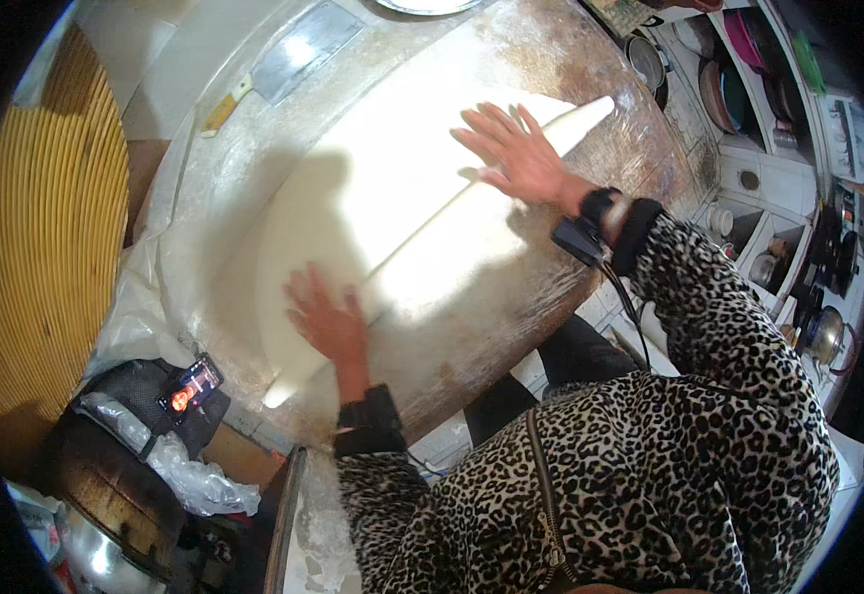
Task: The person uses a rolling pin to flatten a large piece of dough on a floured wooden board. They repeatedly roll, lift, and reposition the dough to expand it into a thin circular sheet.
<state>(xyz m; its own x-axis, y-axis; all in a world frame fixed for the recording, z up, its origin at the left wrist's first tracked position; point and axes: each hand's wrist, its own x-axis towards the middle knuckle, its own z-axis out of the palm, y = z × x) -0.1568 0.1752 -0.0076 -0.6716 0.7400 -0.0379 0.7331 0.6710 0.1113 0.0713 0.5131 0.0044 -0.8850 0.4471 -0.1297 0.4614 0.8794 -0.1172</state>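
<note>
A wide sheet of pale dough (387, 171) covers much of a floured round board (201, 215). Along its near side a long rolling pin (588, 122) lies diagonally, with dough seemingly wrapped around its middle; glare hides how much. My right hand (513, 156) rests flat across the upper right part of the pin, fingers spread. My left hand (328, 319), blurred, is spread over the dough near the pin's lower left end; I cannot tell whether it touches. Neither hand grips anything.
A broad cleaver-like blade (305, 56) with a wooden handle lies at the board's far left. A ribbed yellow round mat (53, 223) stands at left. A lit phone (192, 386) sits on a black bag (127, 393). Shelves (758, 171) with pans and bowls line the right.
</note>
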